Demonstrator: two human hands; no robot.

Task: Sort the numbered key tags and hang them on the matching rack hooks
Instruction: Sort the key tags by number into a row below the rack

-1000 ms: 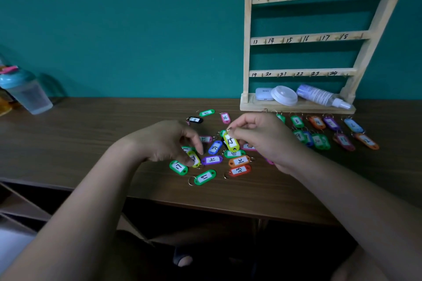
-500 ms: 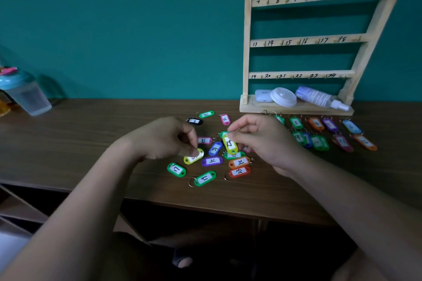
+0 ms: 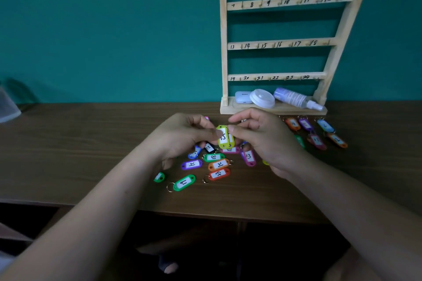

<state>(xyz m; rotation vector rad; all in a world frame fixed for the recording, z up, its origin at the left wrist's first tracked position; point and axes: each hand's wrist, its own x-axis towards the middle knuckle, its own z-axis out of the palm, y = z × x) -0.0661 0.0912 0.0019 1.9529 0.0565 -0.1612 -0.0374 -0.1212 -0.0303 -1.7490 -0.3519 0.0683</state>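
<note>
One head-worn wide view, forward and downward across the near table toward the rack.

On the rack, the rails are showing handwritten 7 to 12, 14 to 18, 19 to 24. The raised yellow tag is showing 15, the purple tag 13, the green tag 18.

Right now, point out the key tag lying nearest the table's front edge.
The green tag marked 19, ring at its left end; the red tag beside it lies farther back.
</note>
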